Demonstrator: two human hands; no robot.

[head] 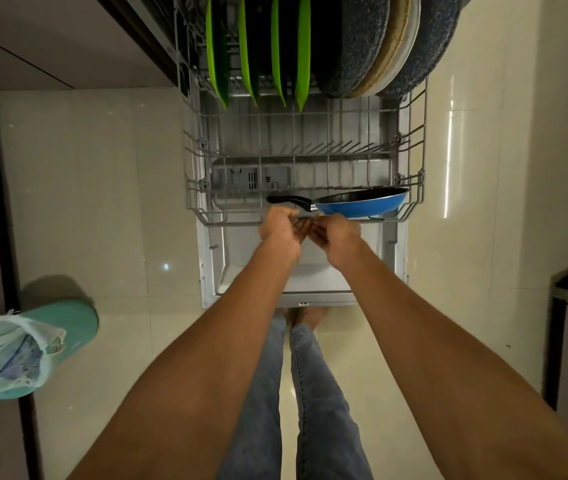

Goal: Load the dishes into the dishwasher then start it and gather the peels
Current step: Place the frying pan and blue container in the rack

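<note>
Rack front rail sits in both hands — left hand and right hand each curl a narrow grip on it, side by side. Just beyond the grip lies a blue frying pan; farther back stand green plates and speckled pans. Loading looks nearly finished. Next, I judge, a level push sends the rack in over the open door.
</note>
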